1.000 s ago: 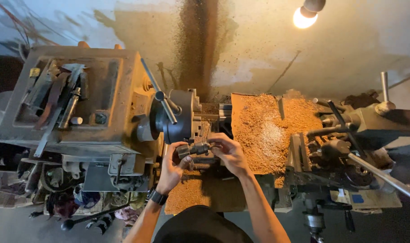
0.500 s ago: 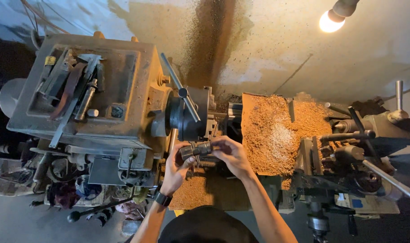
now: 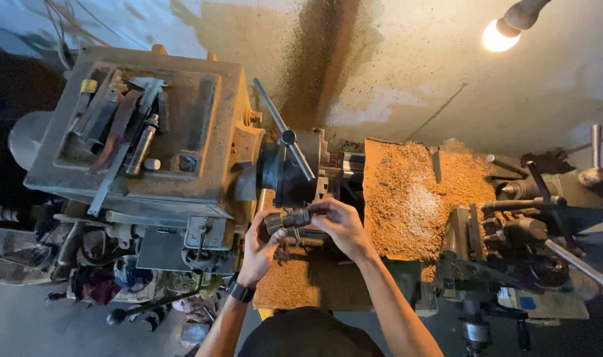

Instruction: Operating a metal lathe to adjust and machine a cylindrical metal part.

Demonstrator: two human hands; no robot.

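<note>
Item: short dark steel cylindrical workpiece (image 3: 289, 219), held mid-air just before grey lathe chuck (image 3: 295, 168). L hand (image 3: 260, 246) and R hand (image 3: 341, 225) both grasping its ends. Risk: oily grip slips, part drops into brass-coloured swarf (image 3: 417, 205).

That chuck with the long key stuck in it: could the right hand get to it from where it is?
Probably yes. The right hand grips a dark metal cylinder just below the chuck, nothing between them. But both hands hold the cylinder, so the left hand would have to keep it.
</note>
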